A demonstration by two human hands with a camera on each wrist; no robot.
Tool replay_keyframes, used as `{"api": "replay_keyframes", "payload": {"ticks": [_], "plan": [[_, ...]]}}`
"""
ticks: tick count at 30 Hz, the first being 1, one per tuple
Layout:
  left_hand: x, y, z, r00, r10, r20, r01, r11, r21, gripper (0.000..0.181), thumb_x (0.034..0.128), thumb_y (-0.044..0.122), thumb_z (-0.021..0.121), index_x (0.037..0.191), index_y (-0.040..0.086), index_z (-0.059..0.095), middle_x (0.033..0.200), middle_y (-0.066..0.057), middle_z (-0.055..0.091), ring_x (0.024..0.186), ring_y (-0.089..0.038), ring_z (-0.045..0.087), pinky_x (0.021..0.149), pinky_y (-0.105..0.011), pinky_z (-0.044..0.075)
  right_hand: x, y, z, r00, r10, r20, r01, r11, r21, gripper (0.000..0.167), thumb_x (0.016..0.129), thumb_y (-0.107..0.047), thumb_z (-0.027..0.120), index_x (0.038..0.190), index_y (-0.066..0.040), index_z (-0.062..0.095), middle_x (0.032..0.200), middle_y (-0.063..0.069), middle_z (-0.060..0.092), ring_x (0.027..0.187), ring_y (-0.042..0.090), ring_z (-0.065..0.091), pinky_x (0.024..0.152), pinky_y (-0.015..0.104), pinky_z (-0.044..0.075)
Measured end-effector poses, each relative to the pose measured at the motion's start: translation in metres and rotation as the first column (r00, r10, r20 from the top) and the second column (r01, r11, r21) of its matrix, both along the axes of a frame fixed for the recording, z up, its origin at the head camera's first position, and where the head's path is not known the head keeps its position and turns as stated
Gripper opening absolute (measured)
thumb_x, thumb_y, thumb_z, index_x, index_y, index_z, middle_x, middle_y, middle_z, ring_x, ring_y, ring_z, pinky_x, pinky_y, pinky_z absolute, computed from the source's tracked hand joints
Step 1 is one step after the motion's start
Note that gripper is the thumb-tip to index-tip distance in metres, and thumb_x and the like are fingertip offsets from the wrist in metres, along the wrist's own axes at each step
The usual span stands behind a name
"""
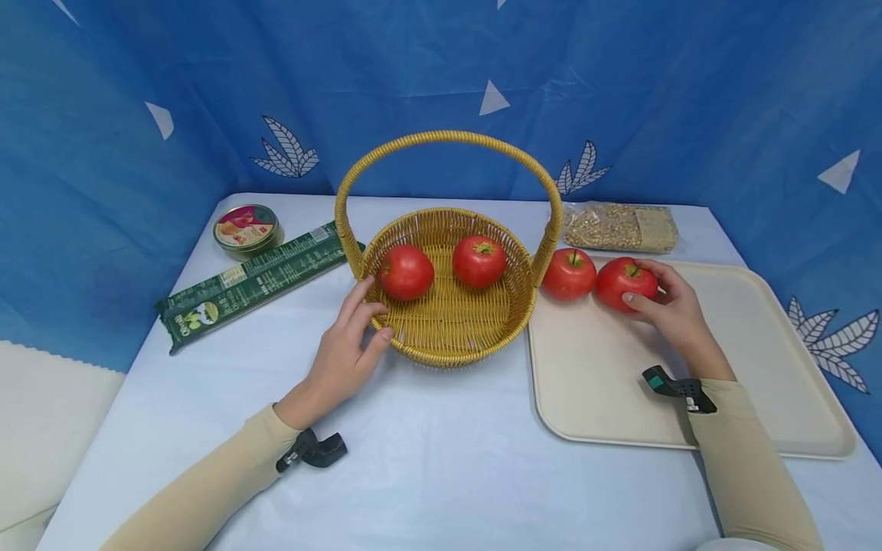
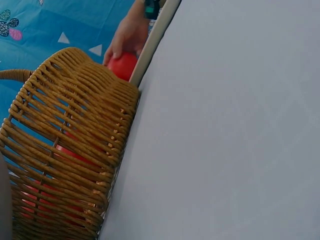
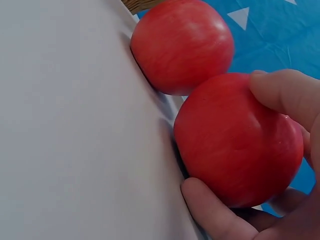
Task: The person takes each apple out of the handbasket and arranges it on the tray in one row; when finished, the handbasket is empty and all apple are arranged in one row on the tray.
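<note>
A yellow wicker basket with a tall handle stands mid-table, holding one red apple at its left and another red apple towards the back right. My left hand rests its fingertips on the basket's left rim, fingers loosely bent; the left wrist view barely catches it. On the beige tray, my right hand grips a red apple, thumb on one side and fingers round the other. Touching that apple is a second tray apple, at the tray's back left corner.
Behind the tray lies a clear bag of pale beans or grains. Left of the basket are a long green packet and a round tin. A blue patterned cloth hangs behind the white table.
</note>
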State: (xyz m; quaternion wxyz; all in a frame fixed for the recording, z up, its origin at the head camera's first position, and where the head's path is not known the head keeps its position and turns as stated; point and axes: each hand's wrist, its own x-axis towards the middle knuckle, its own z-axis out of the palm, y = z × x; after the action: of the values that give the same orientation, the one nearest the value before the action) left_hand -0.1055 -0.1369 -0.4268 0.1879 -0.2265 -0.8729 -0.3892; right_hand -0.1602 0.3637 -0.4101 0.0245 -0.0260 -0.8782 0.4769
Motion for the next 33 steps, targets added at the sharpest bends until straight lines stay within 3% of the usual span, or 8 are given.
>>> {"api": "replay_keyframes", "payload": {"ticks": [9,23,28,33], "plan": [[0.0005,0.0002,-0.0006,1.0,0.005,-0.003,-0.005,1.0,-0.001,0.057,0.1061,0.056,0.04,0.119,0.005,0.061,0.161,-0.018,0.039,0.083,-0.021,0.056,0.066,-0.039,0.048,0.002,-0.0043,-0.0006,0.998,0.055,-0.041,-0.056,0.997,-0.046,0.067,0.096,-0.014,0.071,0.154,-0.023,0.041,0.155,0.015,0.038,0.117,0.003,0.045,0.078,0.009,0.052],[-0.0002,0.0007,-0.0006,1.0,0.001,-0.005,-0.001,1.0,-0.001,0.06,0.106,0.058,0.038,0.119,0.005,0.061,0.161,-0.019,0.039,0.082,-0.02,0.055,0.066,-0.039,0.048,0.0025,-0.0069,0.0009,0.997,0.031,-0.075,-0.031,0.999,0.008,0.066,0.095,-0.016,0.072,0.154,-0.021,0.043,0.156,0.012,0.04,0.123,0.002,0.042,0.086,0.003,0.044],[0.0001,0.0007,-0.0004,1.0,0.002,-0.004,-0.002,1.0,0.0,0.055,0.1065,0.054,0.041,0.119,0.004,0.061,0.161,-0.019,0.039,0.082,-0.021,0.055,0.066,-0.039,0.048,0.0017,-0.0072,0.0022,0.998,0.022,-0.057,-0.021,1.0,0.016,0.068,0.096,-0.018,0.072,0.156,-0.023,0.041,0.158,0.013,0.039,0.126,0.007,0.043,0.086,0.003,0.044],[0.0004,0.0009,0.0005,1.0,0.003,-0.004,-0.003,1.0,0.002,0.054,0.1066,0.053,0.041,0.119,0.004,0.06,0.161,-0.019,0.038,0.083,-0.024,0.056,0.066,-0.04,0.048,0.0003,-0.0076,0.0051,0.999,-0.029,-0.045,0.032,0.997,0.065,0.066,0.099,-0.022,0.067,0.158,-0.02,0.039,0.163,0.012,0.037,0.138,0.028,0.043,0.083,0.002,0.043]]}}
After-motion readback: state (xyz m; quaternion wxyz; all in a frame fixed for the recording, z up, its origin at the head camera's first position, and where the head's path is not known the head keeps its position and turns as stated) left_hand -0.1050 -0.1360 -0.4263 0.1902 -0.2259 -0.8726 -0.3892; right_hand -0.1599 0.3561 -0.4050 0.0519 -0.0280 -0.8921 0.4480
